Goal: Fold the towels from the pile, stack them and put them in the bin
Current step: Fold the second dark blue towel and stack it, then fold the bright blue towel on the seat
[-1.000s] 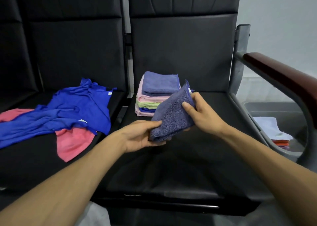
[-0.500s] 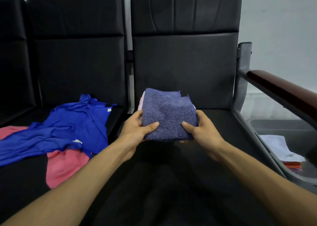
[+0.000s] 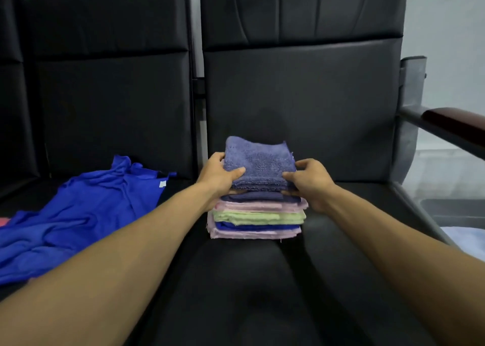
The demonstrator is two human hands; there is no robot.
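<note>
A folded purple towel [image 3: 258,162] sits on top of the stack [image 3: 258,222] of folded towels, held at both sides. The left hand [image 3: 219,176] has its grip closed on the towel's left edge, thumb on top and fingers tucked beneath. The right hand [image 3: 309,180] grips the right edge the same way, thumb along the near side. Whether the towel's full weight is on the stack I cannot tell. The stack shows purple, pink, green and blue layers and stands on a black seat [image 3: 341,240]. Left of the stack, on the next seat, lies a crumpled blue cloth [image 3: 86,214]. Right of the stack, past the armrest [image 3: 456,125], is the bin [image 3: 451,211] with a pale towel [image 3: 467,240] in it.
</note>
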